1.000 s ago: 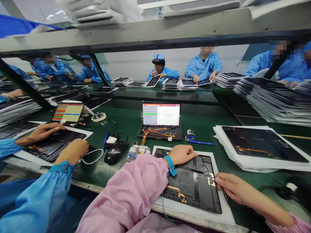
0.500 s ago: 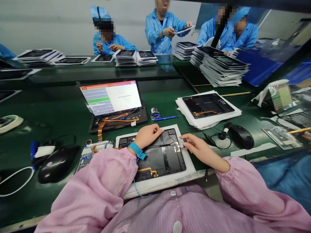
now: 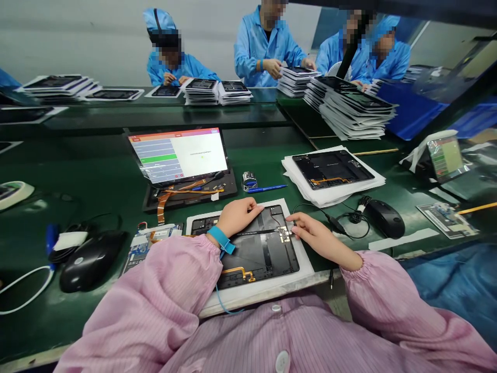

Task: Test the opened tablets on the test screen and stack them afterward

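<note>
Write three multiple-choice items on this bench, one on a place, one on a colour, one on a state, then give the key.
1. Where does the left hand rest? A) on the dark tablet panel B) on a black mouse C) on the paper stack
2. What colour is the wrist strap? A) red B) blue C) white
3. The screen beyond the panel is: A) dark B) lit C) face down

1 A: the hand lies on the panel.
2 B: the strap shows blue on the wrist.
3 B: it displays a bright form with a green row.
</note>
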A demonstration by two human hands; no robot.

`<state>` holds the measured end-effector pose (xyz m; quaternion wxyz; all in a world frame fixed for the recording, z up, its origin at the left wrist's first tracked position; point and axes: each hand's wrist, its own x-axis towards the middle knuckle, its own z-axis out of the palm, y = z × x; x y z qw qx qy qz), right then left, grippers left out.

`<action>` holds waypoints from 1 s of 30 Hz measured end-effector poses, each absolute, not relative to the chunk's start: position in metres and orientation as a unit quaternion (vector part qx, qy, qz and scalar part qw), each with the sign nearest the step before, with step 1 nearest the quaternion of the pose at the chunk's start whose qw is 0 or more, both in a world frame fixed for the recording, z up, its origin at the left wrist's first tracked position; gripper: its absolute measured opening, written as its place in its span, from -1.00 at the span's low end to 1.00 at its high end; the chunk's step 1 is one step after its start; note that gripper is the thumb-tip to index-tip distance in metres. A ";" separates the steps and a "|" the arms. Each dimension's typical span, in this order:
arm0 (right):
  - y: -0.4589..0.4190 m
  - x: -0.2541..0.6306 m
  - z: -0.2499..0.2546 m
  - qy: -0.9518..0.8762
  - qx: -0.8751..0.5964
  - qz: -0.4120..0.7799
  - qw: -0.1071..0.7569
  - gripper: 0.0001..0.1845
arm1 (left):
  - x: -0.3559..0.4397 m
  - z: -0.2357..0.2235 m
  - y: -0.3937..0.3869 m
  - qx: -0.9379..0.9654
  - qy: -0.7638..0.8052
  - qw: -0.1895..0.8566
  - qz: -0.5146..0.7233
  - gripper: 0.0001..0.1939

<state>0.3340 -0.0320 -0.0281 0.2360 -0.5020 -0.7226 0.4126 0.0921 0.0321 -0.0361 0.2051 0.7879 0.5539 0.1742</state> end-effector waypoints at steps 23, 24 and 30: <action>-0.059 0.313 -0.038 -0.863 -0.488 0.006 0.133 -0.42 | 0.092 -0.037 0.032 0.789 0.556 0.191 0.178 -0.58; -0.058 0.314 -0.038 -0.866 -0.481 0.001 0.138 -0.43 | 0.092 -0.037 0.031 0.791 0.554 0.188 0.178 -0.58; -0.060 0.310 -0.047 -0.860 -0.485 -0.024 0.158 -0.46 | 0.092 -0.036 0.031 0.789 0.562 0.182 0.167 -0.58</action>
